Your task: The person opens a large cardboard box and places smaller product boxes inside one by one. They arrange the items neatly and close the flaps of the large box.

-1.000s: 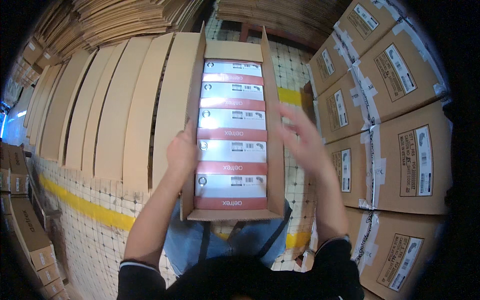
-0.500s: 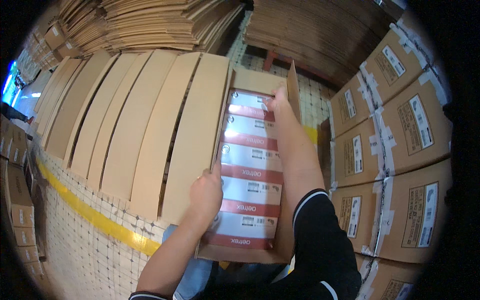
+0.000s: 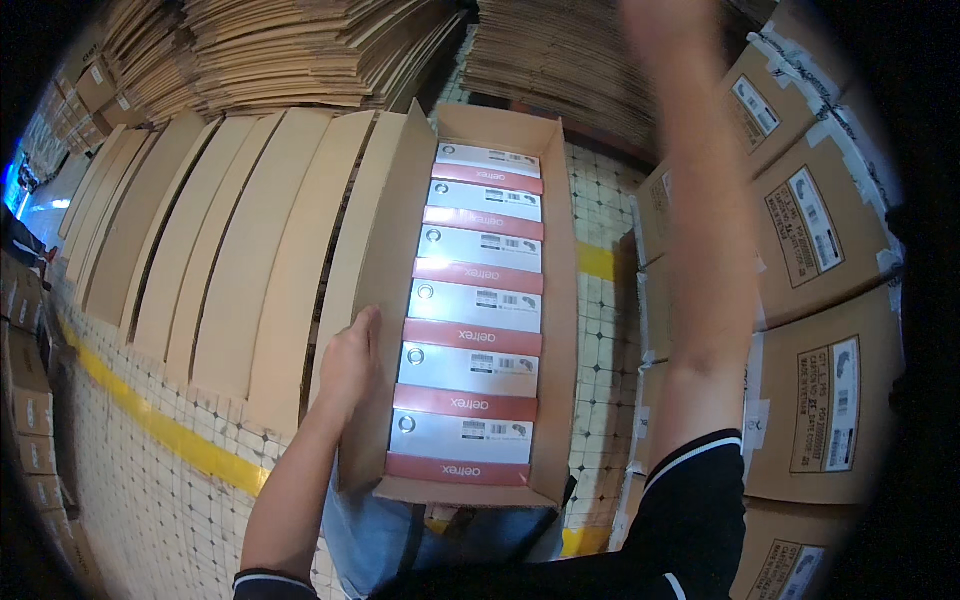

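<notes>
Before me stands an open brown carton, holding a row of several shoe boxes with white-silver sides and red bands. My left hand is closed at the outer edge of the carton's long left flap, which leans outward; its fingertips are partly hidden. Raised to the top edge of the view, well beyond the carton, my right hand is blurred and cut off. Whether it holds anything cannot be seen.
Along the left lies a row of cardboard cartons or flaps. Stacks of flattened cardboard rise behind. Taped, labelled cartons are piled at the right. A yellow line crosses the tiled floor.
My right hand has left the carton's far right corner and swung up and away. The left flap now leans outward, and another shoe box shows at the far end. The view has shifted.
</notes>
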Available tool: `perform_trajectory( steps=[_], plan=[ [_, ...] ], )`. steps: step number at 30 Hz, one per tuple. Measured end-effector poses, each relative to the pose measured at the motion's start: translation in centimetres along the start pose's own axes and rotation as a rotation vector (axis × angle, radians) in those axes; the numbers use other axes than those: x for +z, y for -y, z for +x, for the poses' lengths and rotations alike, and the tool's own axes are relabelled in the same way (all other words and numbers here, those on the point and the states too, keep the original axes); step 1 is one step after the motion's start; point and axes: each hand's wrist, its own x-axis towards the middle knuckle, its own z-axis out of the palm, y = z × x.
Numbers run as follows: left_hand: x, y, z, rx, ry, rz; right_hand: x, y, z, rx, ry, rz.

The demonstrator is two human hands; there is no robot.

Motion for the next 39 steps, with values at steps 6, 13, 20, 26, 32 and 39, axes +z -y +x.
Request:
perform_trajectory(
  steps=[6,13,20,26,32,39],
  plan=[
    [0.5,-1.2,0.1,-0.089,0.09,0.192,7.4,2.8,-26.0,0.373,1.174,-0.309],
    [-0.1,-3.9,-0.2,-0.062,0.183,0.18,10.3,15.0,-32.2,0.082,0.938,-0.058],
    [-4.8,6.7,-7.6,0.406,0.115,-0.27,16.3,23.9,-34.1,0.359,0.836,-0.294],
    [-7.8,16.5,-12.7,0.259,0.192,0.394,25.6,30.3,-35.8,0.583,0.462,-0.742],
    [-6.5,21.7,-11.7,0.156,0.024,0.285,34.8,24.6,-41.4,0.846,0.215,-0.629],
    [-8.7,23.0,-12.2,-0.034,-0.045,-0.102,34.3,22.4,-43.8,0.874,0.513,-0.756]
  ],
)
